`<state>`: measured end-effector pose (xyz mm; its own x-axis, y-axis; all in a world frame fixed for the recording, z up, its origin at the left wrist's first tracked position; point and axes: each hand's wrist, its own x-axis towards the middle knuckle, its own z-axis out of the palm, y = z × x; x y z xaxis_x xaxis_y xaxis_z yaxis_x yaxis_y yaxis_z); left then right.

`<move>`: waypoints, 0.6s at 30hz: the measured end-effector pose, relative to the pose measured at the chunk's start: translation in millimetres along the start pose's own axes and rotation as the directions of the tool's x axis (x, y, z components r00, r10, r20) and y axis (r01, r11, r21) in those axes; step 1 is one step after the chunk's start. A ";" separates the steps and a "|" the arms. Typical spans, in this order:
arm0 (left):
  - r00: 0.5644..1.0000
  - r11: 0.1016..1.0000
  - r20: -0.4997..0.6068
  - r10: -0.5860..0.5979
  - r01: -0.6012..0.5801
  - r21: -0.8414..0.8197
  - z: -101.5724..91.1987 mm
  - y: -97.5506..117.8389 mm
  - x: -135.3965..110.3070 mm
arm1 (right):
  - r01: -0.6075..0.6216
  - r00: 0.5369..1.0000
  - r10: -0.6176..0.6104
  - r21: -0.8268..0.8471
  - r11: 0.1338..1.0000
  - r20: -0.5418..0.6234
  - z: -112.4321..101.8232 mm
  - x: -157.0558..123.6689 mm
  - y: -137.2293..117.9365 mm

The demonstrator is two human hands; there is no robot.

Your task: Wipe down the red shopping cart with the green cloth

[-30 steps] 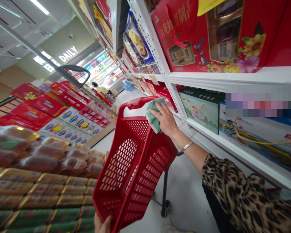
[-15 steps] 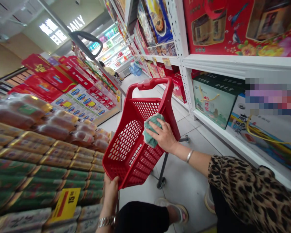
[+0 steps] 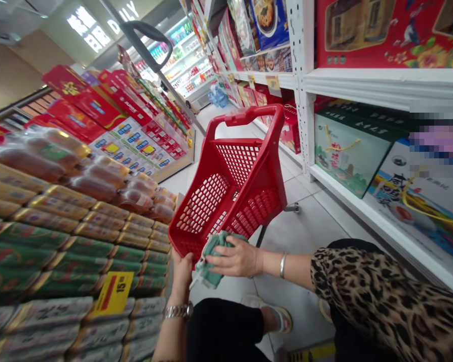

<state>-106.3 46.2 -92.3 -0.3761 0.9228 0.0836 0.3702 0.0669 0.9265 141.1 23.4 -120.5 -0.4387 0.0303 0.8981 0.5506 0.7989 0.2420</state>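
Observation:
A red plastic shopping basket cart (image 3: 245,211) with perforated walls and a looped handle at its far end stands tilted in front of me. My left hand (image 3: 181,269) grips its near left corner, the fingers partly hidden behind the rim. Under my right hand (image 3: 241,257) is a green cloth (image 3: 215,261), held against the near end of the basket's rim, close to my left hand. Part of the cloth hangs below the fingers. Inside, the visible part of the basket holds nothing.
Stacked drink cans (image 3: 71,241) with a yellow price tag (image 3: 114,292) line the left, beside shrink-wrapped bottles (image 3: 109,186). White shelving (image 3: 304,95) with gift boxes (image 3: 349,151) runs along the right. A grey looped handle (image 3: 151,48) on a pole rises behind the cart.
My right hand has moved the cloth from the middle of the basket's right rim down to its near end. My left hand keeps its grip on the corner.

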 end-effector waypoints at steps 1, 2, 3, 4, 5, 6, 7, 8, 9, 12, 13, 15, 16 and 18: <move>1.000 1.000 -0.004 0.002 -0.002 0.009 -0.5 -0.5 0.2 | 0.052 0.999 -0.052 0.014 0.999 0.010 3.5 -2.0 -3.9; 1.000 1.000 -0.003 0.004 -0.004 0.012 -1.0 -0.9 0.2 | 0.084 0.996 -0.084 0.019 0.996 0.021 6.6 -4.6 -5.6; 1.000 1.000 0.001 0.002 -0.002 0.011 -1.3 -1.2 0.3 | 0.101 0.995 -0.101 0.020 0.995 0.025 9.3 -7.4 -5.0; 1.000 1.000 0.008 0.000 -0.001 0.011 -1.6 -1.4 0.3 | 0.109 0.994 -0.109 0.019 0.994 0.021 11.4 -10.2 -2.6; 1.000 1.000 0.016 0.000 0.000 0.012 -1.8 -1.4 0.4 | 0.111 0.994 -0.111 0.019 0.994 0.008 12.9 -13.1 1.3; 1.000 1.000 0.023 0.001 -0.002 0.013 -1.9 -1.3 0.5 | 0.108 0.994 -0.108 0.019 0.994 -0.010 13.7 -15.7 6.0; 1.000 1.000 0.027 0.004 -0.004 0.014 -1.9 -0.9 0.6 | 0.103 0.994 -0.102 0.017 0.995 -0.025 13.8 -18.2 11.2; 1.000 1.000 0.029 0.006 -0.007 0.014 -1.9 -0.2 0.6 | 0.095 0.995 -0.095 0.011 0.995 -0.031 13.2 -20.6 16.4; 1.000 1.000 0.028 0.007 -0.008 0.012 -1.8 0.7 0.4 | 0.088 0.996 -0.088 0.001 0.996 -0.028 11.9 -23.0 21.5; 1.000 1.000 0.016 0.002 -0.002 0.013 -1.1 6.0 -1.3 | 0.064 0.998 -0.063 -0.040 0.997 0.029 4.6 -30.6 35.6; 1.000 1.000 0.009 0.002 -0.002 0.016 -0.7 8.5 -2.2 | 0.056 0.997 -0.053 -0.050 0.997 0.048 1.3 -33.4 40.4; 1.000 1.000 -0.004 0.002 -0.002 0.018 0.5 13.7 -4.5 | 0.027 0.997 -0.022 -0.071 0.997 0.071 -6.2 -38.8 50.9; 1.000 1.000 -0.009 -0.001 0.001 0.016 1.2 16.2 -5.6 | 0.010 0.997 -0.003 -0.084 0.996 0.075 -10.1 -41.4 56.6; 1.000 1.000 -0.018 -0.017 0.017 0.010 2.4 20.1 -7.2 | -0.024 0.996 0.034 -0.119 0.993 0.084 -18.1 -46.2 68.7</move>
<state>-94.1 41.8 -75.2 -0.3973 0.9147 0.0745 0.3724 0.0865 0.9240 212.1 66.0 -138.7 -0.4776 0.1076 0.8720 0.6414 0.7210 0.2623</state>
